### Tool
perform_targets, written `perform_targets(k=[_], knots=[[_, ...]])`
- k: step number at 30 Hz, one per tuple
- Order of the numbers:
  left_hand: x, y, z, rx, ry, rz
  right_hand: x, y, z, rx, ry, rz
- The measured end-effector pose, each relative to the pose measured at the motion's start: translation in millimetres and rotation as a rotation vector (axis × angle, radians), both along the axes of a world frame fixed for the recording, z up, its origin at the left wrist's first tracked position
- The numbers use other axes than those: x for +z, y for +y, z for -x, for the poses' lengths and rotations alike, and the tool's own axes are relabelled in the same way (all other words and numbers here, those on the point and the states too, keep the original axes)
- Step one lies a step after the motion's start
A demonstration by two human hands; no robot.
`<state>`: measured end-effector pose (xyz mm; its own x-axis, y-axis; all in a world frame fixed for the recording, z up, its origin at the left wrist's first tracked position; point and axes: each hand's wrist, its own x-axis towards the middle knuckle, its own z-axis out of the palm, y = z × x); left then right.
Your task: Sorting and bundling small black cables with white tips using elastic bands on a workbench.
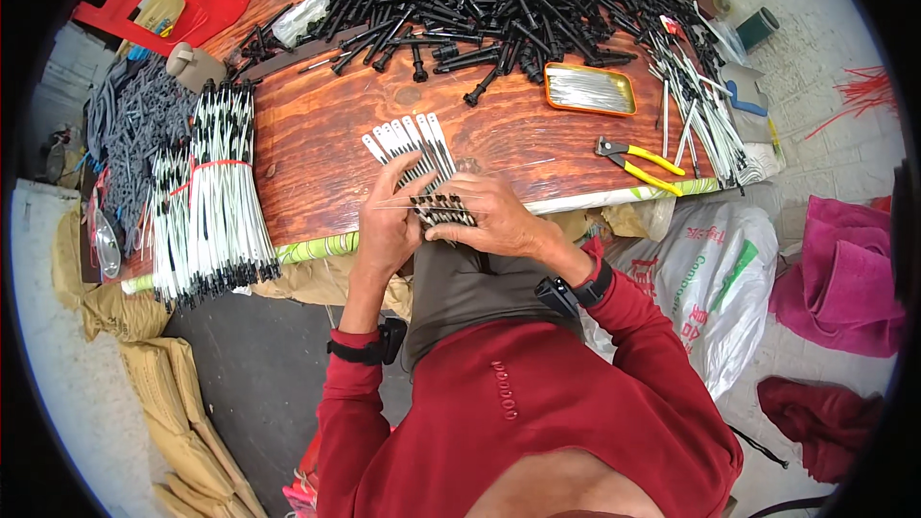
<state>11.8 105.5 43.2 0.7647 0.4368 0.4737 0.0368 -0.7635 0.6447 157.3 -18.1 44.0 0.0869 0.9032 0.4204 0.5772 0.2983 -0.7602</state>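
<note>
Both hands meet at the table's near edge around a fanned bunch of thin black-and-white sticks [413,137]. Their flat white tips, each with a small dark mark, point away from me. My left hand [386,228] grips the bunch from the left side. From the right, my right hand [501,218] closes over it, thumb across the dark, ribbed-looking near ends [443,210]. Fine wire-like strands [391,201] stick out to the left between the hands. The fingers hide most of the middle of the bunch.
A large heap of black rod-like parts [499,0] covers the far table. An orange tin of thin metal pins [589,90], yellow-handled pliers [641,165] and loose white rods [700,120] lie right. Left stand tied white-and-black bundles [225,201], grey pieces [139,125] and a red stool [206,0].
</note>
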Motion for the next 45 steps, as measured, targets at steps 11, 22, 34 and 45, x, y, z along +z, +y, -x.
perform_targets(k=[11, 22, 34, 45], knots=[[10, 15, -1, -0.298, 0.124, -0.017, -2, 5, -2, 0.006, 0.038, -0.074], [17, -1, 2, -0.328, 0.28, 0.027, 8, 1, -8, 0.031, -0.173, -0.135], [-40, 0, 10, -0.262, 0.294, -0.015, 25, 4, -13, 0.05, -0.187, -0.252], [-41, -3, 3, -0.281, 0.197, 0.027, 13, 0, -19, 0.144, -0.055, -0.087]])
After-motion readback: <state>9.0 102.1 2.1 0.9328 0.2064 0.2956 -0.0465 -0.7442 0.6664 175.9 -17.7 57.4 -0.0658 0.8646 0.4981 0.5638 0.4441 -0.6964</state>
